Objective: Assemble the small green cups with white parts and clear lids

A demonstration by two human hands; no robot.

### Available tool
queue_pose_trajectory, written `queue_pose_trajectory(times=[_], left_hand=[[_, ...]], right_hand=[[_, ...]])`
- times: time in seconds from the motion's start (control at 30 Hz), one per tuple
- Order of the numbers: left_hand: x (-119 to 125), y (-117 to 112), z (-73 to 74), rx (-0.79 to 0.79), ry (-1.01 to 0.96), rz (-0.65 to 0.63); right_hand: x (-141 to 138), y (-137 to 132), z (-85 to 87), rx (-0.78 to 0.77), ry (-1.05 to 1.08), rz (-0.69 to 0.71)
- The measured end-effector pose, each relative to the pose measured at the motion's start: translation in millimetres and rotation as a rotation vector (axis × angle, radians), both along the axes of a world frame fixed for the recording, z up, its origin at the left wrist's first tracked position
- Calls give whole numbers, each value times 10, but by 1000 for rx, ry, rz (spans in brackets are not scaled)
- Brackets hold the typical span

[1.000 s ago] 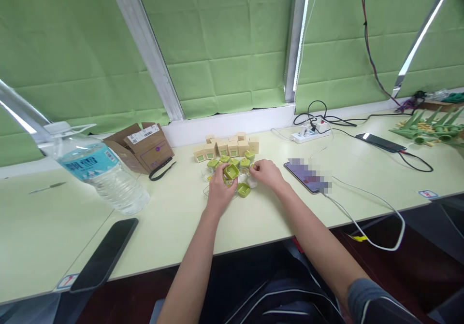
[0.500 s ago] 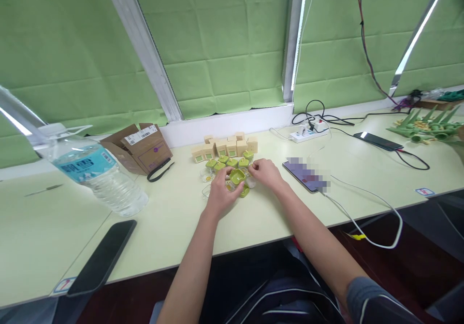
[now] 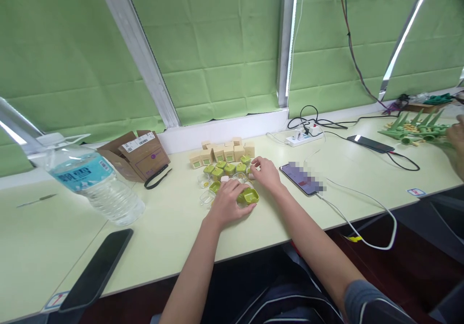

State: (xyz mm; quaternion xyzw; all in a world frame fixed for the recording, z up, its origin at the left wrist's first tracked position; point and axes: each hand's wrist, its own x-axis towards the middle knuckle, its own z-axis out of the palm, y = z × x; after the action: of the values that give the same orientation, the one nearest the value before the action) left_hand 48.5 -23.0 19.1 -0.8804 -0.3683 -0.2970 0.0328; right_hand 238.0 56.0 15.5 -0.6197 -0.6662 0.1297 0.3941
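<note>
My left hand (image 3: 228, 202) rests on the pale green table (image 3: 174, 227) with its fingers curled round a small green cup (image 3: 250, 196) at its fingertips. My right hand (image 3: 264, 172) lies just behind, its fingertips pinching a small pale piece (image 3: 251, 175) beside a cluster of green cups (image 3: 224, 168). A row of small beige boxes (image 3: 223, 152) stands behind the cups. Clear little lids or cups (image 3: 205, 197) lie left of my left hand.
A big water bottle (image 3: 90, 181) lies at the left by an open cardboard box (image 3: 139, 150). A dark phone (image 3: 96, 271) sits near the front edge. Another phone (image 3: 302, 177) with a white cable, a power strip (image 3: 302, 135) and green cones (image 3: 416, 128) lie to the right. Another person's hand (image 3: 457, 140) shows at the right edge.
My left hand has drawn a green cup toward me and to the right, away from the cluster. My right hand stays near the cups. The view has shifted slightly.
</note>
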Motion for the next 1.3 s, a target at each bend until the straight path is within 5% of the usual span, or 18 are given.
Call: queue_pose_trajectory(times=[0.6,0.97,1.3], left_hand=[[35,42,-94,-11,196,78],[6,65,-124,23,133,45],[-63,130,-116,152,-218,148]], right_hand=[[-43,0,-108,-223,-201,107],[-53,83,-160,49,52,109],[-192,-16,-96,282,257,413]])
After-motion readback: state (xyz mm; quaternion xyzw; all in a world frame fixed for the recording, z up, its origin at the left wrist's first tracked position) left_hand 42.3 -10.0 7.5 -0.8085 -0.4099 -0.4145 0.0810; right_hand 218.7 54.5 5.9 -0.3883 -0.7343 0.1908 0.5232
